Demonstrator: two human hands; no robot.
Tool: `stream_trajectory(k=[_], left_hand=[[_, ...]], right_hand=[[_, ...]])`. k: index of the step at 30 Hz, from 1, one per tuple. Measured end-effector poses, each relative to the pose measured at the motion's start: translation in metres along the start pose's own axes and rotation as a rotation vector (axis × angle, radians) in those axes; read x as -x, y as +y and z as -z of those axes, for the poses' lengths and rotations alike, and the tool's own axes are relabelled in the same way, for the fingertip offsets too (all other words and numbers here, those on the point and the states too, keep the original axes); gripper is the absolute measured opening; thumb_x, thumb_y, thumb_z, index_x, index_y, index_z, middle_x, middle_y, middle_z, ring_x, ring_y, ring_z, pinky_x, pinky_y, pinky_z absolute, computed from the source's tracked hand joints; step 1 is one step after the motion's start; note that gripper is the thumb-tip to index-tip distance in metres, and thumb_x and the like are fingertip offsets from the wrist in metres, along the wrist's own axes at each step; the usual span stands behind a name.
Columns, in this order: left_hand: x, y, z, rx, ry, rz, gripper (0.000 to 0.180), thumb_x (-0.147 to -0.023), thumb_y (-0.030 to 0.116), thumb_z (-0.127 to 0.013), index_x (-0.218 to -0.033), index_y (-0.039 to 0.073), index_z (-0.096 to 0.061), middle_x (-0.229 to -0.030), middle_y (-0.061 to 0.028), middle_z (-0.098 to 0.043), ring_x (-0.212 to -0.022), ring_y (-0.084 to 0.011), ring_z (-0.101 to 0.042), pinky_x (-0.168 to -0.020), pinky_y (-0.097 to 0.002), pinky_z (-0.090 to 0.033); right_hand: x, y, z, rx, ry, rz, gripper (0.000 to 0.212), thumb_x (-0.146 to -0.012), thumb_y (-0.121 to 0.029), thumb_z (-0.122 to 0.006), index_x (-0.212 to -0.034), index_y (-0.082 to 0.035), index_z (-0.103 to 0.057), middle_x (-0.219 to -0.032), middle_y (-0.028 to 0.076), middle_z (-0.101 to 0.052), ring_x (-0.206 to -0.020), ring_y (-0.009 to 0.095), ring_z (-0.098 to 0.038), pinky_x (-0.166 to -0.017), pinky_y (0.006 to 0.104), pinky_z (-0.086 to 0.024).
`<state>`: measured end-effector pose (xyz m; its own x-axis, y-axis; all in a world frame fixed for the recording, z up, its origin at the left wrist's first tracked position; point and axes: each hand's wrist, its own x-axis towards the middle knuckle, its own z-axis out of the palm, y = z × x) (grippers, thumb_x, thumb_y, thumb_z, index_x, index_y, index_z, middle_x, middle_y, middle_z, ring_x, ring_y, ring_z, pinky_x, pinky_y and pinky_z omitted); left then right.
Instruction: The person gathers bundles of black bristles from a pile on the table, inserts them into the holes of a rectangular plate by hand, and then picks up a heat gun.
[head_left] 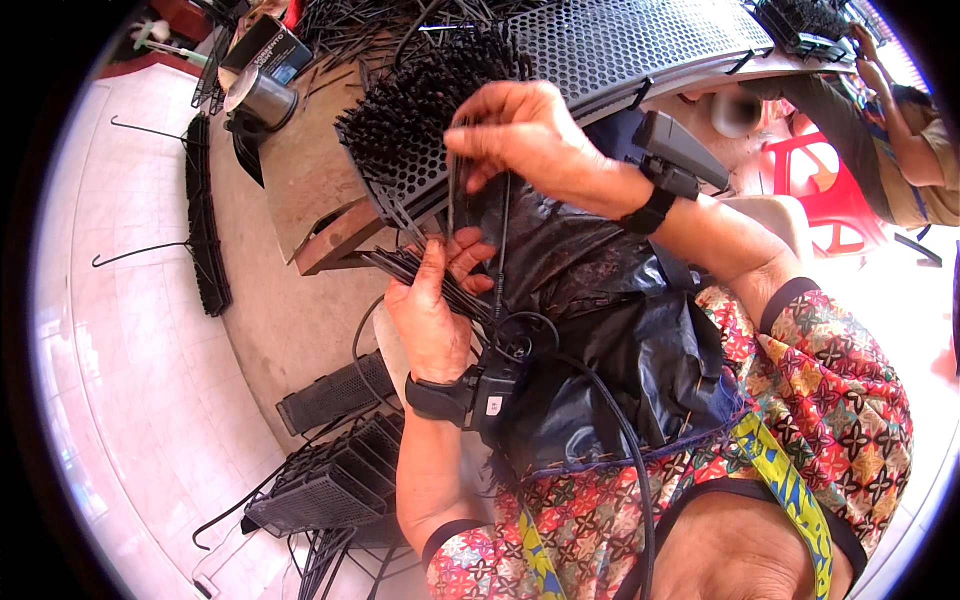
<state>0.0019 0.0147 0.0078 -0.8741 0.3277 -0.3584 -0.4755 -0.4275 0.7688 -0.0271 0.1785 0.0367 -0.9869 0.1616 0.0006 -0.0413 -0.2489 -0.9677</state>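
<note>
The left hand (pixel 430 315) had its fingers curled around a bundle of thin, dark, flexible-looking strips (pixel 398 264), whose ends stuck out past the thumb. Just above it, the right hand (pixel 530 135) had its fingers pinched together on a slender dark upright strip (pixel 456 195), which reached down toward the left fingertips. Near the right fingers, on their left, stood a dense mass of black, stiff-looking tufts (pixel 430 110) on a black perforated plate (pixel 405 180). Farther above the fingers, a long, grey, perforated metal panel (pixel 640 50) stretched away to the right. Left of both hands' fingers lay the brown wooden counter (pixel 310 165), with a shiny cylindrical metal mug (pixel 264 98) well apart from them. Below and right of the left fingers, a glossy black plastic sheet (pixel 600 345) covered the lap. Well below the left fingers, black perforated racks with wire hooks (pixel 325 480) stood close together.
</note>
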Motion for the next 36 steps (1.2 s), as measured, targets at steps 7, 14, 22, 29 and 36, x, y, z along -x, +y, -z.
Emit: stream_trajectory(k=[7, 14, 22, 29, 36], left_hand=[[-0.003, 0.0, 0.005, 0.033, 0.016, 0.046, 0.021, -0.083, 0.018, -0.052, -0.089, -0.001, -0.047, -0.086, -0.0174, -0.058, -0.073, -0.0227, -0.059, -0.047, -0.025, -0.044], [-0.002, -0.002, 0.006, 0.044, -0.003, 0.026, 0.021, -0.083, 0.017, -0.051, -0.09, -0.002, -0.047, -0.086, -0.0171, -0.058, -0.072, -0.0225, -0.059, -0.047, -0.0248, -0.043], [-0.001, -0.002, 0.005, 0.053, 0.015, 0.034, 0.02, -0.083, 0.016, -0.051, -0.091, -0.003, -0.047, -0.086, -0.0166, -0.058, -0.072, -0.0226, -0.059, -0.046, -0.025, -0.043], [-0.002, -0.003, 0.007, 0.062, 0.01, 0.017, 0.017, -0.083, 0.014, -0.051, -0.089, -0.002, -0.047, -0.083, -0.0161, -0.059, -0.07, -0.0225, -0.059, -0.045, -0.0251, -0.043], [-0.003, -0.002, 0.004, 0.064, -0.008, 0.025, 0.016, -0.083, 0.014, -0.051, -0.089, -0.001, -0.047, -0.083, -0.016, -0.059, -0.069, -0.0222, -0.059, -0.045, -0.025, -0.043]], right_hand=[[-0.028, 0.003, -0.002, 0.075, 0.085, 0.405, 0.016, -0.073, -0.007, -0.064, -0.083, 0.003, -0.058, -0.065, 0.005, -0.059, -0.05, 0.007, -0.055, -0.043, 0.0178, -0.046], [-0.026, 0.006, -0.008, 0.331, 0.047, 0.495, 0.014, -0.075, -0.005, -0.062, -0.087, 0.001, -0.06, -0.074, 0.005, -0.062, -0.064, 0.006, -0.058, -0.056, 0.0168, -0.047], [-0.023, 0.007, -0.005, 0.578, -0.019, 0.623, 0.014, -0.073, -0.006, -0.063, -0.086, -0.001, -0.06, -0.076, 0.004, -0.063, -0.07, 0.007, -0.059, -0.063, 0.0177, -0.047], [-0.022, 0.01, 0.001, 0.553, -0.109, 0.596, 0.012, -0.074, -0.005, -0.062, -0.085, 0.0, -0.059, -0.076, 0.005, -0.064, -0.072, 0.008, -0.06, -0.064, 0.0182, -0.047], [-0.023, 0.006, -0.003, 0.677, -0.122, 0.769, 0.012, -0.072, -0.009, -0.063, -0.08, -0.002, -0.059, -0.064, 0.011, -0.059, -0.059, 0.019, -0.06, -0.052, 0.0248, -0.046]])
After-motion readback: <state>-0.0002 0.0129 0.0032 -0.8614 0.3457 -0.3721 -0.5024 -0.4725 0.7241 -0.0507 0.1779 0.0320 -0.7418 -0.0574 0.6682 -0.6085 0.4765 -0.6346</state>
